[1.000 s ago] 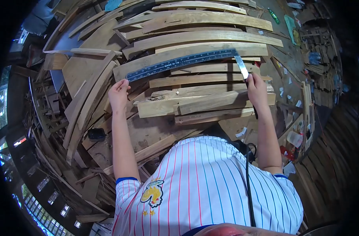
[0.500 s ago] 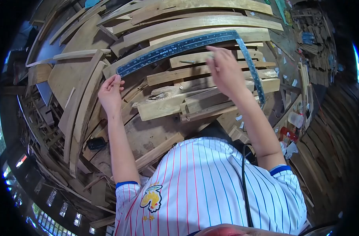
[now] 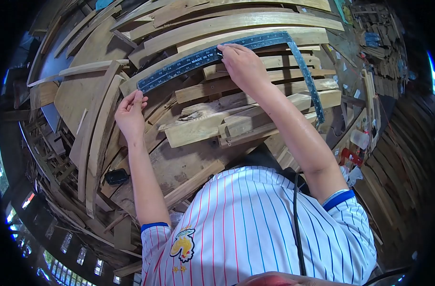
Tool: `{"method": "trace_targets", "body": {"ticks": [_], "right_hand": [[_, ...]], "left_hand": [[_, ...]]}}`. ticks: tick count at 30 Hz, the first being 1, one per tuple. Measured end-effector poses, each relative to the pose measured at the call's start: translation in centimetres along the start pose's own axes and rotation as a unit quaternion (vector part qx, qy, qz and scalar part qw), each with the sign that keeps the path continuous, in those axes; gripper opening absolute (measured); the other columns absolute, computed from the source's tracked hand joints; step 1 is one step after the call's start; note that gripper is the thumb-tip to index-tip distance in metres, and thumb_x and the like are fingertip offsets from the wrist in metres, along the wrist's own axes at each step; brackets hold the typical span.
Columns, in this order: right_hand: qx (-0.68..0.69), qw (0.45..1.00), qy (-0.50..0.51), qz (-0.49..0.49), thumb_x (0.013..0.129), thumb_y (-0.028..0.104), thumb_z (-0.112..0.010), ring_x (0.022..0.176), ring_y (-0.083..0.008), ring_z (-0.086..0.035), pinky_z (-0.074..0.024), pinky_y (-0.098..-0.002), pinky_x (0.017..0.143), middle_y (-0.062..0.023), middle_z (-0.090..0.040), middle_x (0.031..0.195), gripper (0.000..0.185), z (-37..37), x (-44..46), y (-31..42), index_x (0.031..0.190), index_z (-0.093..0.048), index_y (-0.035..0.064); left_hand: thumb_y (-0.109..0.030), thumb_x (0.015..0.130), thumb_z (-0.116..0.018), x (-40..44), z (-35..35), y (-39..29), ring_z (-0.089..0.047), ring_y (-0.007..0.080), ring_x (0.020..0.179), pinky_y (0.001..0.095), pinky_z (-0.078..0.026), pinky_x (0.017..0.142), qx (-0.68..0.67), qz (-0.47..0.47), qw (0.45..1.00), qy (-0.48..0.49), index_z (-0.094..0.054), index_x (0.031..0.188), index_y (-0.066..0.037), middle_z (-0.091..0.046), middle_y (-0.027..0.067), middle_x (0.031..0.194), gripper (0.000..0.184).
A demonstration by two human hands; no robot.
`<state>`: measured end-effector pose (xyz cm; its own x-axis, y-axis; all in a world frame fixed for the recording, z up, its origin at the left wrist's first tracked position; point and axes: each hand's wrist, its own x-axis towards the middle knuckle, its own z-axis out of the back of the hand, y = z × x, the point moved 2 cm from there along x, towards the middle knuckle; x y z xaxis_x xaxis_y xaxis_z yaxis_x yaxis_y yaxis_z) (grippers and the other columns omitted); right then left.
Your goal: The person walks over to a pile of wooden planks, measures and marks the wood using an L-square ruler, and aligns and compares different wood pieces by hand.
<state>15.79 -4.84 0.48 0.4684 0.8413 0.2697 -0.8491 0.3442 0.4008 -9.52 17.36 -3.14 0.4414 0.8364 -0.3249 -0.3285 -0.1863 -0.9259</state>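
Observation:
A dark L-shaped metal square (image 3: 182,67) lies across a curved wooden plank (image 3: 131,86), its short arm reaching down over the boards at the right. At the left end of its long arm, my left hand (image 3: 131,114) has thumb and fingers pinched together on the tip. My right hand (image 3: 245,69) is over the middle of the long arm, fingers closed around a small thin item that they mostly hide. Below it are stacked wood pieces, one with a rough, splintered end (image 3: 196,110).
More curved planks (image 3: 241,21) lie beyond the square, and others lean at the left (image 3: 103,133). A black object (image 3: 116,177) sits at the lower left. At the right are a clear plastic container (image 3: 359,138), a red item (image 3: 352,157) and piled wood scraps.
My right hand has let go of the square's short arm and moved left to the middle of the long arm. My left hand has stayed at the left end.

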Motion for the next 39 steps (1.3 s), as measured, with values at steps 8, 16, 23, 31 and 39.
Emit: {"method": "trace_targets", "body": {"ticks": [8,16,23,31,39], "right_hand": [[-0.002,1.000,-0.001,-0.008,0.093,0.006,-0.064,0.114,-0.0321,-0.066,-0.0544,-0.0420,0.097,-0.0137,-0.073,0.115,0.025,0.2,0.1,0.2,0.118,-0.066,0.0020],[0.022,0.999,0.000,-0.026,0.092,0.005,-0.068,0.110,-0.0317,-0.067,-0.0551,-0.0407,0.092,-0.0131,-0.072,0.113,0.030,0.5,0.2,0.6,0.121,-0.067,0.0056],[0.008,0.998,0.044,-0.050,0.091,0.008,-0.067,0.114,-0.0332,-0.066,-0.0541,-0.0424,0.097,-0.0166,-0.073,0.113,0.021,1.2,0.8,1.4,0.110,-0.066,-0.0012],[-0.024,0.992,0.095,-0.075,0.096,0.021,-0.066,0.109,-0.0349,-0.067,-0.0544,-0.0432,0.094,-0.0183,-0.073,0.105,0.030,2.0,1.9,2.4,0.114,-0.068,-0.0035],[-0.025,0.996,0.073,-0.036,0.103,0.023,-0.056,0.109,-0.0384,-0.067,-0.0534,-0.0458,0.095,-0.0219,-0.073,0.105,0.032,1.4,1.7,2.2,0.112,-0.068,-0.0058]], "left_hand": [[-0.014,0.097,-0.075,0.0,-0.2,0.0,-0.072,0.0108,0.084,0.0206,-0.057,0.073,-0.009,0.006,1.000,-0.023,-0.072,0.116,0.003,-0.075,0.0067,0.096,0.026],[-0.014,0.096,-0.076,-0.2,-0.5,-0.3,-0.071,0.0114,0.081,0.0220,-0.056,0.072,-0.032,-0.004,0.999,-0.014,-0.071,0.111,0.006,-0.074,0.0077,0.094,0.026],[-0.014,0.096,-0.076,-0.4,-0.6,-0.7,-0.071,0.0114,0.081,0.0223,-0.057,0.073,-0.021,0.001,1.000,-0.010,-0.071,0.111,0.006,-0.074,0.0077,0.094,0.025],[-0.016,0.096,-0.075,-1.5,-0.7,-2.3,-0.071,0.0144,0.087,0.0275,-0.056,0.074,0.089,-0.041,0.995,-0.035,-0.073,0.113,-0.001,-0.074,0.0063,0.096,0.023],[-0.039,0.094,-0.071,-1.6,-2.9,-3.4,-0.058,0.0222,0.129,0.0468,-0.032,0.115,0.429,-0.396,0.812,-0.006,-0.073,0.120,-0.016,-0.064,0.0012,0.135,0.035]]}}
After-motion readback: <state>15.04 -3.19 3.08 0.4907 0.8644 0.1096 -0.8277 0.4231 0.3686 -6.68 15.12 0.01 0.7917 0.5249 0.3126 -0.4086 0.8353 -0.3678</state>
